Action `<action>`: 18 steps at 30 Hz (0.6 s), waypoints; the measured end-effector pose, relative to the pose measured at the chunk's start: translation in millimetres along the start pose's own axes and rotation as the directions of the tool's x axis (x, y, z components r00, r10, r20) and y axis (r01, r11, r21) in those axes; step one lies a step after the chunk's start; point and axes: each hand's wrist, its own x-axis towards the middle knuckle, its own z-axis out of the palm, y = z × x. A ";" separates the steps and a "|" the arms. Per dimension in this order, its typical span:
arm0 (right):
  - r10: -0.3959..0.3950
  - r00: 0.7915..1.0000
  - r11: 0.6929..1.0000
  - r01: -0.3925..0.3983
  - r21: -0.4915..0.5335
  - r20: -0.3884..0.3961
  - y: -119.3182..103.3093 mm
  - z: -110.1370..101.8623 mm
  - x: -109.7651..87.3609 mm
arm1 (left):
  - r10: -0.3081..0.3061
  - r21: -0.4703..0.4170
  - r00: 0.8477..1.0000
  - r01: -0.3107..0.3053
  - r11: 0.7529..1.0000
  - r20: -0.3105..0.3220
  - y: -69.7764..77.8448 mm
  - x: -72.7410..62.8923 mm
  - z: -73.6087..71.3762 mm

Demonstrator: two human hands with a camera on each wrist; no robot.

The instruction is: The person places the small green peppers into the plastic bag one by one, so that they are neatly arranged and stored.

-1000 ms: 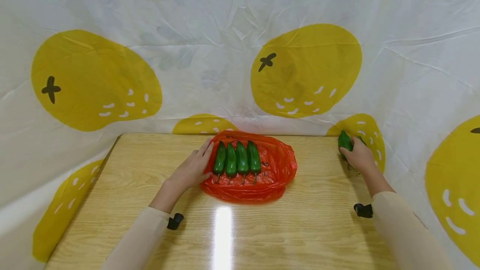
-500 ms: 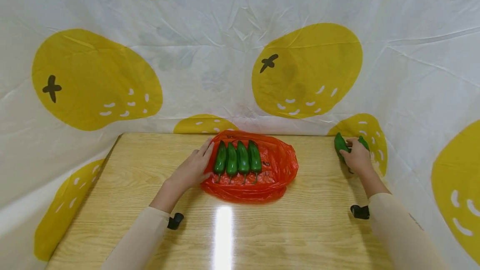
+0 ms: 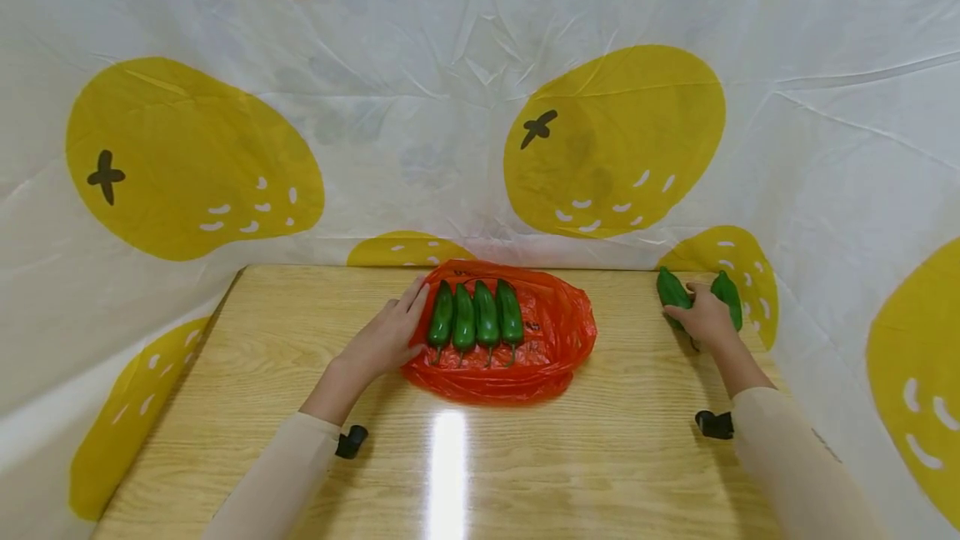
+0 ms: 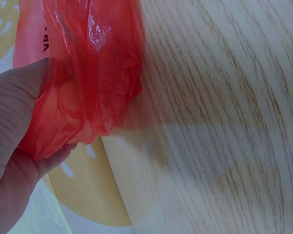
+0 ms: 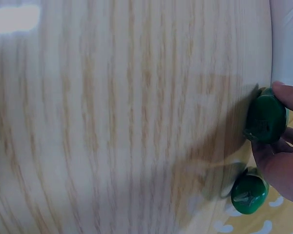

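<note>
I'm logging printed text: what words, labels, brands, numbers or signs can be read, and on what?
No whole word is readable.
Red bag, left wrist view: black letters, sideways and partly hidden; perhaps "K", uncertain.
Red bag, head view: black print along its far side and right of the four green peppers, too blurred to read.
Right sleeve: faint marks, too small to tell if text.

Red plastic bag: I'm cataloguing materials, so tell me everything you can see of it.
The red bag looks like thin, glossy, crinkled plastic with some dark printing. It lies open, mouth upward, by the far edge of the wood-grain table, its rim bunched around the sides. Four green peppers lie side by side in it. The left hand grips its left edge.
</note>
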 end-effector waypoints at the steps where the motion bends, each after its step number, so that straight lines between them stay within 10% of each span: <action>1: 0.001 1.000 1.000 -0.001 -0.002 0.002 -0.4 0.7 0.2 | -0.002 -0.003 1.000 0.002 1.000 0.001 0.0 -0.2 -0.1; 18: 0.017 0.999 0.999 -0.015 0.047 -0.040 -0.8 9.1 -2.0 | -0.024 -0.007 0.999 0.024 1.000 0.022 0.2 -1.1 0.7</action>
